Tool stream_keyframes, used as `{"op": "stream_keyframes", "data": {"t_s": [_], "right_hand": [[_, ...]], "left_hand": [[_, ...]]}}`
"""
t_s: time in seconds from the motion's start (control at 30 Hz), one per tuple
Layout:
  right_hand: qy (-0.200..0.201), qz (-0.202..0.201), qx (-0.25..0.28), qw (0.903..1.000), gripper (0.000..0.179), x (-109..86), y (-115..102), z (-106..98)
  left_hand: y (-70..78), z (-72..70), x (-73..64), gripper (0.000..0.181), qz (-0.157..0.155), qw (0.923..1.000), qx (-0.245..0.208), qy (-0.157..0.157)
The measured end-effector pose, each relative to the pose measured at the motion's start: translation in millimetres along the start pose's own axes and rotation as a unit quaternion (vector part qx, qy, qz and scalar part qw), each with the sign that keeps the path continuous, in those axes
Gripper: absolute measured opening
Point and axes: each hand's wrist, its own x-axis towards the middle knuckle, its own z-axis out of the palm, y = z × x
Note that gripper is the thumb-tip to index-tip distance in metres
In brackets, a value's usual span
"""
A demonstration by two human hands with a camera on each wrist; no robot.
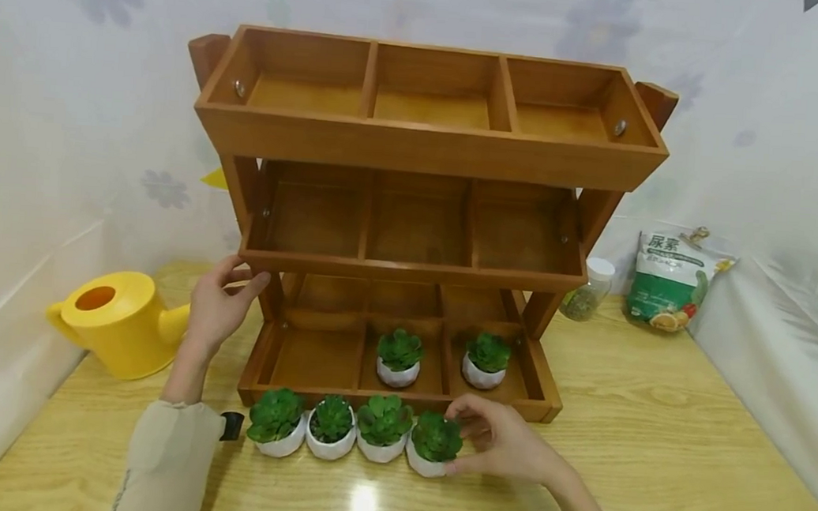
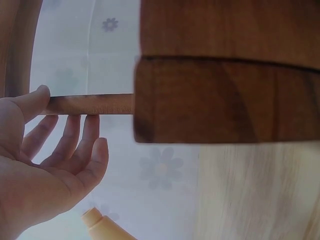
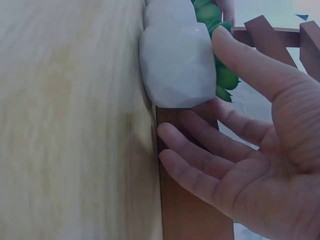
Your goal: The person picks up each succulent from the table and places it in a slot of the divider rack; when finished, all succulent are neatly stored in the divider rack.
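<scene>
The right hand [image 1: 503, 440], its fingers curved, pinched a faceted, matte-white pot of green artificial-looking succulent [image 1: 433, 439] between thumb and forefinger near the rim; its other fingers were loosely bent beside the pot. That pot stood upright on a pale, wood-grained table [image 1: 653, 431] at the right end of a close row, next to three similar white pots with rosettes of thick, rounded or pointed leaves [image 1: 383, 428].

Behind the row rose a three-tiered rack of smooth, reddish-brown wood [image 1: 430, 150], its trough-like tiers divided into rectangular compartments. The left hand [image 1: 220, 306] gripped a wooden edge at the left end of the middle tier, thumb above and fingertips beneath. In the bottom tier, one white-potted succulent [image 1: 399, 358] sat in the front centre compartment and another potted succulent [image 1: 485, 361] in the front right one.

Left of the rack stood a glossy, rounded yellow watering can [image 1: 122, 326]. To the right were a clear jar with a white lid [image 1: 588, 290] and a crinkled green-and-white bag [image 1: 666, 285], clipped at its top, against a white, flower-printed sheet [image 1: 455, 9].
</scene>
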Motion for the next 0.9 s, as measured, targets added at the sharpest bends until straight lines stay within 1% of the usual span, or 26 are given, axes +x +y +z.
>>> {"op": "stream_keyframes", "data": {"t_s": [0.1,0.2,0.27,0.47,0.63,0.9], "right_hand": [[-0.005,0.003,0.011,0.9999,0.057,1.2,-0.4,4.7],[-0.013,0.001,0.006,0.9999,0.067,3.5,-1.6,9.8],[-0.018,-0.001,0.005,0.9998,0.071,5.1,-2.3,12.6],[-0.018,0.002,0.014,0.9997,0.064,5.7,-4.4,15.1],[-0.012,-0.007,0.006,0.9999,0.063,6.6,-3.5,13.8],[-0.012,0.001,0.001,0.9999,0.059,7.0,-2.1,13.5]], "left_hand": [[0.1,-0.2,-0.5,0.052,0.001,1.0000,0.000,-0.001],[0.4,-0.3,-0.6,0.053,0.001,1.0000,0.000,-0.001],[0.2,-0.3,-0.5,0.052,0.001,1.0000,0.001,-0.001],[0.2,-0.2,-0.3,0.051,0.001,1.0000,0.007,-0.005],[2.2,-1.0,-0.7,0.052,-0.002,1.0000,0.003,-0.004],[0.6,-0.8,-1.0,0.051,0.002,1.0000,-0.002,-0.001]]}}
